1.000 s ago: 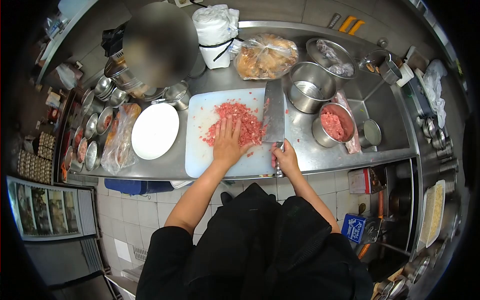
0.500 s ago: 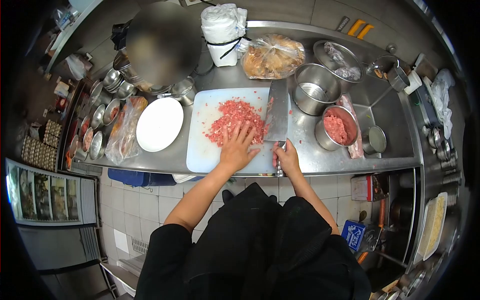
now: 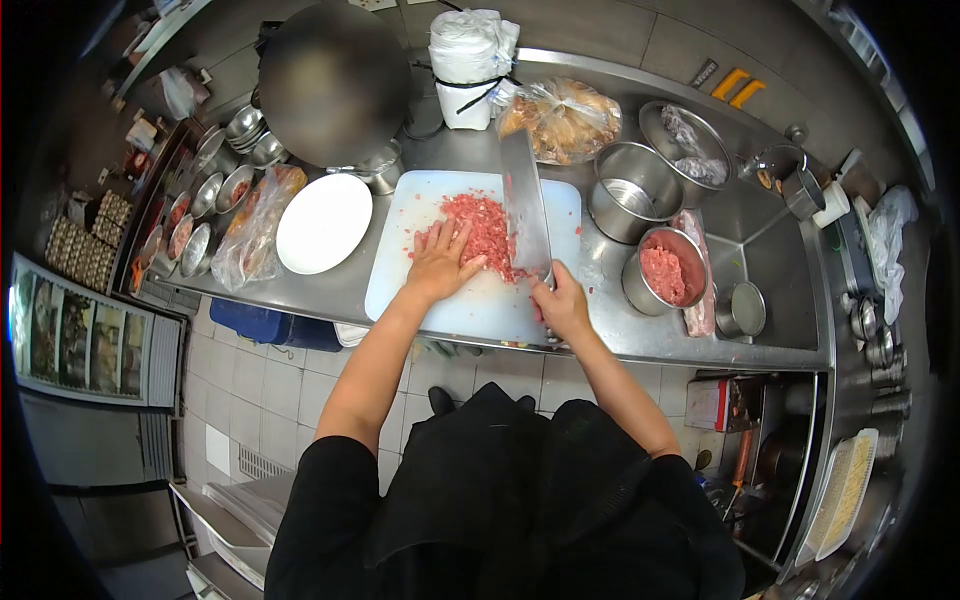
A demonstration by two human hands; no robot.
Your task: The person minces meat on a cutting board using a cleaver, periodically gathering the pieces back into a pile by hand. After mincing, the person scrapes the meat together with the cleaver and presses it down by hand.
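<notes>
Chopped red meat [image 3: 485, 230] lies in a pile on the white cutting board [image 3: 400, 290]. My left hand [image 3: 438, 268] rests flat with fingers spread on the pile's left part. My right hand [image 3: 562, 303] is wrapped round the handle of a wide cleaver [image 3: 527, 205]. The cleaver's blade stands along the right side of the pile, touching it, its far end beyond the board's back edge. A steel pot of ground meat [image 3: 664, 270] stands right of the board. An empty white oval plate [image 3: 324, 224] lies to the left.
Behind the board are a bagged food bundle [image 3: 565, 118] and a white plastic bag roll [image 3: 472, 60]. An open steel pot [image 3: 635, 190] stands at the back right, near the sink [image 3: 775, 240]. Small metal bowls [image 3: 197, 248] and a plastic bag of meat [image 3: 258, 225] are at left.
The cleaver has moved left against the pile and its blade is more upright. My left hand has slid to the left side of the meat. The camera view has shifted slightly.
</notes>
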